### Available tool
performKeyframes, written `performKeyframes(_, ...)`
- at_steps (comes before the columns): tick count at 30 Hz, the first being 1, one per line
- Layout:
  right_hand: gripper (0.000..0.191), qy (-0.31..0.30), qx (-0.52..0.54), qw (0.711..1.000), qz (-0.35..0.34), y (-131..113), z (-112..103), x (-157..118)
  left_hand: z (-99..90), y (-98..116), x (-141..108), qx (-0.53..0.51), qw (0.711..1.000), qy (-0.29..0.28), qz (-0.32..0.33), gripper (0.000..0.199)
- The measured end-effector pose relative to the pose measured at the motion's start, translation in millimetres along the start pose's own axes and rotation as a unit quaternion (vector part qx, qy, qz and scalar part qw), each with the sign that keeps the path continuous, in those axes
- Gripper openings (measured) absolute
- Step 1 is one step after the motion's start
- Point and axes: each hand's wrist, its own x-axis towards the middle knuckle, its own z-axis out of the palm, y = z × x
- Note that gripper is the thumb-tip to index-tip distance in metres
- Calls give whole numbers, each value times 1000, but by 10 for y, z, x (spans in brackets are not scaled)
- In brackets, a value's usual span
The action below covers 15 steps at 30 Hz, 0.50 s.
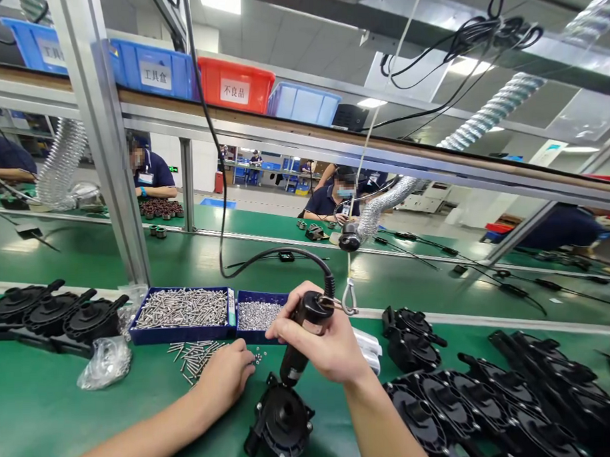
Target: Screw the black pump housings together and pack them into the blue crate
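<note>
My right hand (321, 334) is wrapped round a black corded electric screwdriver (296, 362), which tilts down onto the rim of a round black pump housing (284, 419) on the green bench. Beside it, my left hand (230, 368) rests on the bench with curled fingers, between a loose pile of screws (194, 356) and a few small nuts (259, 355). What its fingertips hold, if anything, is too small to make out. Behind the hands stand a blue box of long screws (182, 309) and a blue box of nuts (258, 315).
Many black housings (456, 403) cover the right side; more (52, 310) stand at the left near a plastic bag (105, 362). A metal post (99, 129) rises behind. The screwdriver's cable and cord hang from above. People sit across the bench.
</note>
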Motion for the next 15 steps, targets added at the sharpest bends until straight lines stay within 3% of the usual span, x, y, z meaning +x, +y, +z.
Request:
performKeyframes(5, 34, 33, 9, 999, 8, 16, 4, 48, 99, 20, 21, 85, 996, -9, -4, 34)
performKeyframes(7, 34, 39, 8, 999, 11, 22, -11, 52, 92, 7, 6, 54, 999, -1, -6, 31)
performKeyframes(9, 33, 45, 1, 999, 15, 17, -25, 49, 48, -4, -21, -48, 999, -11, -4, 22)
performKeyframes(11, 30, 46, -8, 999, 16, 6, -34, 44, -9, -10, -48, -185, 978, -87, -30, 13)
performKeyframes(14, 25, 40, -22, 999, 9, -5, -34, 39, -45, -14, -50, -314, 897, -288, -115, 10)
performKeyframes(15, 24, 36, -26, 999, 7, -4, -31, 38, -35, -16, -37, -340, 869, -332, -138, 11)
